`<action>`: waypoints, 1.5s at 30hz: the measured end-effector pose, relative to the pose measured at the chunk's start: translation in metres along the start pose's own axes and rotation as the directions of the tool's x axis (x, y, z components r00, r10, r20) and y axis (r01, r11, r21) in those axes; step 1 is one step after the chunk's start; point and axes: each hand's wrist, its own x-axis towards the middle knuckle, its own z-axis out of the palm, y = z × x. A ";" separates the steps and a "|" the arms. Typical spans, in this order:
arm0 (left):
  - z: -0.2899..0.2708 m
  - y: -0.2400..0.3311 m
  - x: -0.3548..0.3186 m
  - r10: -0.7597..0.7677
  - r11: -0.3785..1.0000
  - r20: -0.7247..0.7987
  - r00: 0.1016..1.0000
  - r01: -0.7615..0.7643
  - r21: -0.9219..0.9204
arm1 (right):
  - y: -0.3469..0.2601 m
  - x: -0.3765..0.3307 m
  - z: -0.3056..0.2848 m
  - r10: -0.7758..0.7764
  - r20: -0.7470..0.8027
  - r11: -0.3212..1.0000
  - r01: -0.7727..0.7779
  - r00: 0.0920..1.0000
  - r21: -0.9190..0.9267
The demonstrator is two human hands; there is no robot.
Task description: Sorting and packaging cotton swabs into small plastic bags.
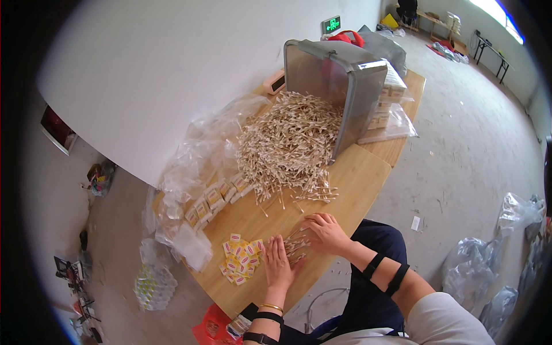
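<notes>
From the person's head, by the left of two side-by-side fisheye cameras, the table [352,183] is looked down on steeply. The left hand [277,264], at 6 o'clock from centre, and the right hand [328,233], at 5, are seen from above, near. The wall [144,75] is taken in at 10 o'clock, the floor [454,172] at 3.

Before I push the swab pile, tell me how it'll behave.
The swab pile will probably slump and spread rather than move as one, since the sticks lie loose and crisscrossed. Strays at its near edge may roll, being thin sticks. It's likely light for its bulk, with gaps between the slim sticks.
</notes>
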 end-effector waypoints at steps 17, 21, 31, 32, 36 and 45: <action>0.013 0.002 -0.019 0.002 0.995 -0.026 1.000 0.000 0.096 | 0.021 0.007 0.001 -0.012 0.004 0.997 0.013 1.000 -0.079; 0.017 0.002 -0.017 0.012 0.985 0.053 0.998 -0.021 0.171 | 0.021 0.009 0.010 -0.071 -0.001 0.997 0.071 0.997 -0.041; 0.018 0.006 -0.018 0.001 0.998 -0.005 1.000 -0.001 0.066 | 0.035 0.018 0.009 0.089 -0.179 0.991 -0.105 0.980 -0.082; 0.019 0.007 -0.018 0.003 0.997 -0.012 1.000 -0.002 0.071 | 0.033 0.020 0.014 0.090 -0.179 0.991 -0.106 0.980 -0.083; 0.021 0.001 -0.023 -0.018 0.996 -0.008 1.000 0.018 0.092 | 0.001 0.042 0.041 -0.001 -0.046 1.000 0.002 0.999 0.029; -0.008 -0.015 -0.037 -0.077 0.989 -0.203 0.976 0.049 -0.141 | -0.001 0.025 0.034 -0.005 -0.112 0.982 0.026 0.994 0.187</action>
